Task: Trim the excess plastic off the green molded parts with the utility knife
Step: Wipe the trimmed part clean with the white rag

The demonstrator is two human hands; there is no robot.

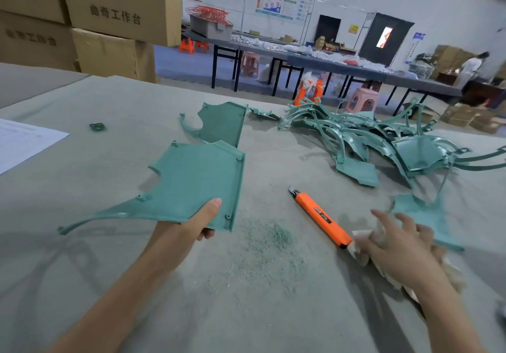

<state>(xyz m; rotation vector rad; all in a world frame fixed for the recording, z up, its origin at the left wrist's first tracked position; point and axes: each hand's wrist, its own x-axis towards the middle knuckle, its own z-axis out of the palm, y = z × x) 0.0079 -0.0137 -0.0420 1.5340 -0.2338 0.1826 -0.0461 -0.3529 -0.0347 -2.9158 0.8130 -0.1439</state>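
Green plastic shavings (269,239) litter the grey cloth-covered table (109,106) near the front edge. Left hand (191,224) pinches a flat green molded panel (191,180) by its near edge, thumb on top. Right hand (397,246), blurry with fingers spread, rests on a pale crumpled rag (361,246) touching the butt of the orange utility knife (320,217). A heap of green molded parts (383,136) sits by the far right edge.

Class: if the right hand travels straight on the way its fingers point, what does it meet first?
Probably the flat green part just beyond the right hand; motion blur leaves depth uncertain.
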